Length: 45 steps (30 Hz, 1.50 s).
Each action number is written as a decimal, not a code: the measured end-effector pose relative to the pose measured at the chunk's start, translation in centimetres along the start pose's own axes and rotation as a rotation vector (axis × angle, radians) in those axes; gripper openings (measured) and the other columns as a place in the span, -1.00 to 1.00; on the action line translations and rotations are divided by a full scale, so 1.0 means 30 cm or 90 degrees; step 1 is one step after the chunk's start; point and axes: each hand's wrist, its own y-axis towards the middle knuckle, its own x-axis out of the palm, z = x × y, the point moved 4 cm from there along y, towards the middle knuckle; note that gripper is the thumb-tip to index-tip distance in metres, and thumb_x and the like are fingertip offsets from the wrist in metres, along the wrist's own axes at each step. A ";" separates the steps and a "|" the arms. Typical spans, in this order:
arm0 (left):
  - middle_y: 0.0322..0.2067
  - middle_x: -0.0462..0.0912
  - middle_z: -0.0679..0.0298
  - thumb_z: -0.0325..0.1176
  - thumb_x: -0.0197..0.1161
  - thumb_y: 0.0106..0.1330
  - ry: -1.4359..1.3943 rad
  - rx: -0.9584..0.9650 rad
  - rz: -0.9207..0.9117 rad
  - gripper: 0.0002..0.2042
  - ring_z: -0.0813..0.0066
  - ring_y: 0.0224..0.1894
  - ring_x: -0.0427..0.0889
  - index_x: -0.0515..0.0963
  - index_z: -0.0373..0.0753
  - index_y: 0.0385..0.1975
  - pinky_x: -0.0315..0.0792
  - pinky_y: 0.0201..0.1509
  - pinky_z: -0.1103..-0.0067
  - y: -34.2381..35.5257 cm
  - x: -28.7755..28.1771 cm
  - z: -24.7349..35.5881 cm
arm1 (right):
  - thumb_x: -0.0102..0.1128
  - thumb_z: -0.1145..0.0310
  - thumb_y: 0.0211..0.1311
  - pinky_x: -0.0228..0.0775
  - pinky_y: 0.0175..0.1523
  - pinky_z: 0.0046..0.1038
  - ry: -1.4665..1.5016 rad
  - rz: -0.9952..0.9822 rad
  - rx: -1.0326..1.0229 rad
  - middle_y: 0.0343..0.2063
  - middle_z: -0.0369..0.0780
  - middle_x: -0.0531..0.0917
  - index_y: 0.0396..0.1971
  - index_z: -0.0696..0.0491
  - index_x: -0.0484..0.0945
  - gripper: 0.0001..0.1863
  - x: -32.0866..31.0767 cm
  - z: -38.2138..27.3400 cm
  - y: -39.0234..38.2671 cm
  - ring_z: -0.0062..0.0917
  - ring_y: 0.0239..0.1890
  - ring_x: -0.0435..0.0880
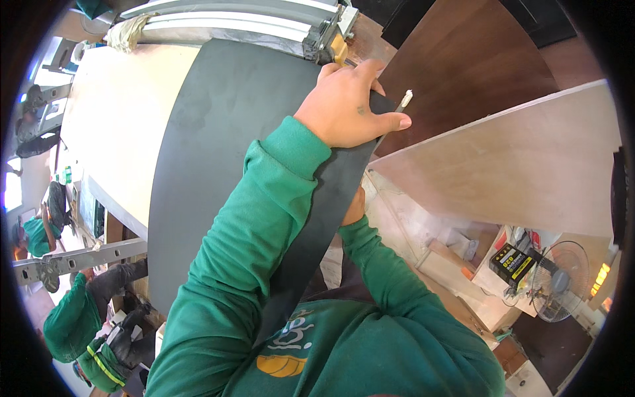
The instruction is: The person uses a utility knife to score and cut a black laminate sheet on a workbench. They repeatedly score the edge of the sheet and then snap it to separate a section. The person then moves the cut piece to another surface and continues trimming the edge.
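A large dark grey sheet (225,132) lies over a pale board (129,112) and reaches toward my body. My left hand (350,106) is on the sheet's far right corner, its fingers bent at the edge and its thumb extended past the right side. Beside that thumb a thin stick with a white tip (407,99) sticks out along the edge; what holds it is hidden. Only a small part of my right hand (356,205) shows, below the sheet's right edge. The sheet covers its fingers.
A metal rail machine (231,26) with a yellow part runs along the far side. Brown panels (463,73) and a pale upright board (503,159) stand to the right, near a fan (561,281) and a black-and-yellow box (511,263). People in green (69,324) are at left.
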 end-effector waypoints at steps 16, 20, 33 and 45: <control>-0.44 0.75 0.11 0.02 0.50 0.06 -0.031 -0.061 0.069 -0.30 0.20 -0.28 0.74 0.51 -0.51 -0.02 0.52 -0.07 0.48 0.003 0.002 0.009 | -0.30 -0.21 0.51 0.13 -0.50 -0.58 0.314 -0.040 0.056 -0.65 -0.39 0.43 -0.55 0.04 0.44 -0.34 -0.032 -0.280 0.102 -0.72 -0.61 0.30; -0.44 0.75 0.11 0.00 0.52 0.03 -0.008 -0.060 0.067 -0.27 0.18 -0.29 0.74 0.48 -0.51 0.02 0.52 -0.08 0.46 -0.002 0.008 0.003 | -0.29 -0.20 0.51 0.13 -0.54 -0.57 0.320 -0.059 0.168 -0.66 -0.39 0.43 -0.55 0.05 0.45 -0.35 -0.015 -0.191 0.087 -0.71 -0.63 0.32; -0.43 0.75 0.12 0.15 0.46 0.05 0.011 -0.089 0.034 -0.26 0.26 -0.33 0.73 0.55 -0.47 -0.02 0.55 -0.19 0.48 0.035 -0.003 0.023 | -0.30 -0.24 0.49 0.21 -0.53 -0.52 0.458 -0.060 0.210 -0.66 -0.33 0.47 -0.50 0.09 0.50 -0.31 -0.017 -0.247 0.067 -0.64 -0.66 0.37; -0.63 0.65 0.21 0.33 0.41 -0.02 0.007 -0.157 0.040 -0.30 0.37 -0.53 0.66 0.69 -0.32 -0.27 0.52 -0.36 0.52 0.070 0.007 0.012 | -0.27 -0.19 0.51 0.28 -0.37 -0.56 0.444 -0.077 0.115 -0.47 -0.35 0.57 -0.34 0.13 0.57 -0.34 -0.059 -0.393 0.147 -0.68 -0.47 0.44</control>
